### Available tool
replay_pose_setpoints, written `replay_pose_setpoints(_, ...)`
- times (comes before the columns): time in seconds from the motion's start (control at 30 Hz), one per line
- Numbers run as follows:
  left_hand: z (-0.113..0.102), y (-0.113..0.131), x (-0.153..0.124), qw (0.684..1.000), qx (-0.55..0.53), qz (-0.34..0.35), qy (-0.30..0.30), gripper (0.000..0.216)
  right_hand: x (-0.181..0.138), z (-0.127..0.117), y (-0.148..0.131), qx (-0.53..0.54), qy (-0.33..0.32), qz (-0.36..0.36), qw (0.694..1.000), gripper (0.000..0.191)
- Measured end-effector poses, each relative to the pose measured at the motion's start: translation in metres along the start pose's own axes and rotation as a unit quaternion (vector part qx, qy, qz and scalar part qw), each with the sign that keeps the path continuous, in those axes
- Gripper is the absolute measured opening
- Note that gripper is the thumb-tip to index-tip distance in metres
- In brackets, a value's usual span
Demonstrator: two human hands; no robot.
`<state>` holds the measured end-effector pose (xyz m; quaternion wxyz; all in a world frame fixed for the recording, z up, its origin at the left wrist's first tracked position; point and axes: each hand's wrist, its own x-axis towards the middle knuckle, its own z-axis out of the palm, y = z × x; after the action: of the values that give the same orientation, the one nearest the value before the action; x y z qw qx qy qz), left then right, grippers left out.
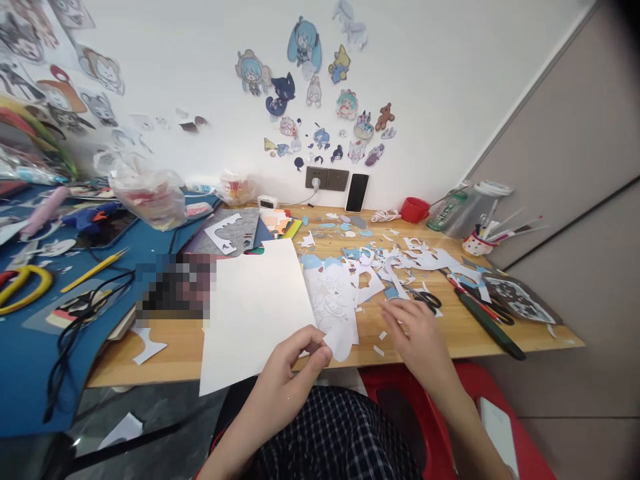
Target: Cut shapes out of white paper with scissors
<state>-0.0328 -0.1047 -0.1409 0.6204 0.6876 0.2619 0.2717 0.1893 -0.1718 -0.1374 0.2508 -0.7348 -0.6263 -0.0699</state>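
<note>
My left hand pinches the lower edge of a cut paper piece with a printed line drawing at the desk's front edge. That piece lies beside a large blank white sheet. My right hand rests on the wooden desk with its fingers spread. Its fingertips lie just short of black-handled scissors. Small paper scraps lie between the two hands.
Blue and white paper offcuts litter the desk's middle. A long black tool and pens lie right, a brush cup and red cup behind. A blue mat with yellow pliers, cables and a plastic bag fills the left.
</note>
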Motion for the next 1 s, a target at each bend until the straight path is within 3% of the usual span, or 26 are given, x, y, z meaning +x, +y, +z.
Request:
replay_pose_setpoints(0.07,0.003,-0.003,0.002,0.999,-0.033,-0.012,-0.025,0.023,0.001,-0.003,-0.019,0.159,-0.068,-0.017,0.985,0.022)
replay_pose_setpoints(0.13,0.005,-0.005,0.004,0.997,-0.063,-0.023,-0.046,0.023,0.002,-0.006,-0.038,0.343,-0.154,-0.013,0.927,0.019)
replay_pose_setpoints(0.2,0.006,-0.006,0.006,0.994,-0.09,-0.033,-0.059,0.023,0.003,-0.006,-0.051,0.455,-0.198,0.007,0.868,0.018)
replay_pose_setpoints(0.27,0.006,-0.005,0.007,0.991,-0.111,-0.038,-0.067,0.023,0.003,-0.003,-0.056,0.5,-0.201,0.025,0.842,0.018)
replay_pose_setpoints(0.43,0.007,-0.001,0.007,0.984,-0.149,-0.041,-0.09,0.022,0.0,0.005,-0.057,0.55,-0.198,0.053,0.81,0.016)
replay_pose_setpoints(0.53,0.005,0.002,0.006,0.988,-0.117,-0.035,-0.097,0.021,0.005,0.003,-0.059,0.586,-0.219,0.07,0.777,0.016)
replay_pose_setpoints(0.6,-0.003,0.004,0.008,0.997,-0.023,-0.017,-0.073,0.021,0.023,0.001,-0.059,0.572,-0.233,0.061,0.784,0.017)
replay_pose_setpoints(0.67,-0.015,0.003,0.016,0.988,0.15,0.021,-0.02,0.02,0.054,0.004,-0.058,0.506,-0.243,0.035,0.827,0.016)
replay_pose_setpoints(0.7,-0.022,0.001,0.023,0.969,0.242,0.04,0.013,0.02,0.075,0.008,-0.056,0.451,-0.254,0.018,0.855,0.016)
replay_pose_setpoints(0.77,-0.037,-0.007,0.042,0.915,0.389,0.067,0.076,0.018,0.121,0.022,-0.055,0.418,-0.276,-0.001,0.865,0.016)
replay_pose_setpoints(0.9,-0.061,-0.033,0.092,0.859,0.493,0.071,0.123,0.026,0.202,0.057,-0.065,0.341,-0.333,-0.028,0.879,0.012)
replay_pose_setpoints(1.0,-0.068,-0.054,0.118,0.82,0.55,0.073,0.14,0.036,0.232,0.069,-0.08,0.318,-0.321,-0.041,0.891,0.019)
